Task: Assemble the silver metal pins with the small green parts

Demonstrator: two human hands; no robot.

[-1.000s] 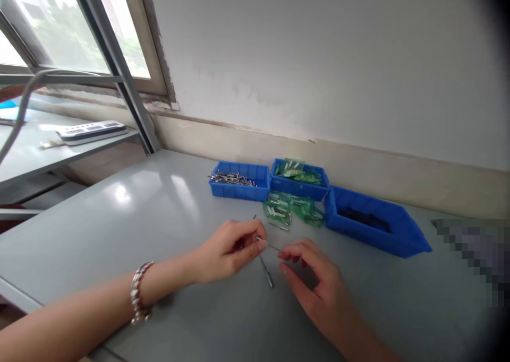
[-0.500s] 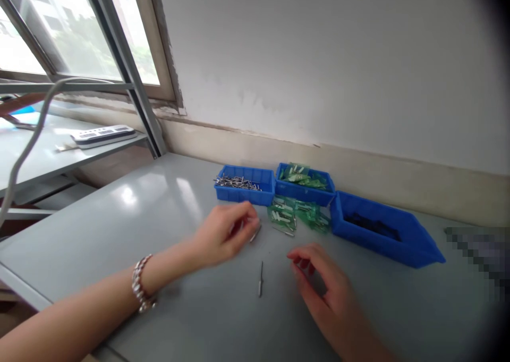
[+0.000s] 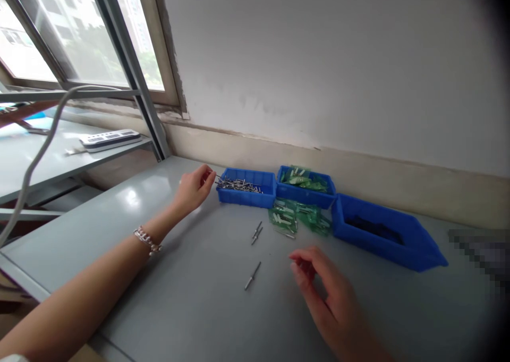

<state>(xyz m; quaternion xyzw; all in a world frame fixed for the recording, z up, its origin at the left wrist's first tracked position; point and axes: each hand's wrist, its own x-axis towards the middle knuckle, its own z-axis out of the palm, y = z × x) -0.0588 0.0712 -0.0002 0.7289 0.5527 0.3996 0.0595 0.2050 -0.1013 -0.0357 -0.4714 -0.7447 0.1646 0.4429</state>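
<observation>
My left hand (image 3: 195, 188) is at the left end of a blue bin (image 3: 247, 199) that holds a heap of metal blind rivets (image 3: 239, 186). Its fingers are pinched on a rivet whose thin pin sticks out toward the bin. Loosely curled above the table, my right hand (image 3: 324, 287) has a gap between thumb and forefinger, with nothing visible in it. A single rivet (image 3: 252, 276) lies on the table between the hands. Farther back lie two rivets (image 3: 257, 233) side by side, and another rivet (image 3: 285, 233) is by the green packets (image 3: 283, 217).
Behind the packets, a second blue bin (image 3: 306, 193) contains more green packets. A longer blue bin (image 3: 382, 250) with dark contents stands to the right. At the far left, a power strip (image 3: 111, 140) rests on another table, near a metal frame post (image 3: 153, 123) and a hanging cable (image 3: 37, 160).
My left hand has moved back and left from the loose rivets to the rivet bin. The nearest rivet on the table now lies at a different slant. My right hand has hardly moved.
</observation>
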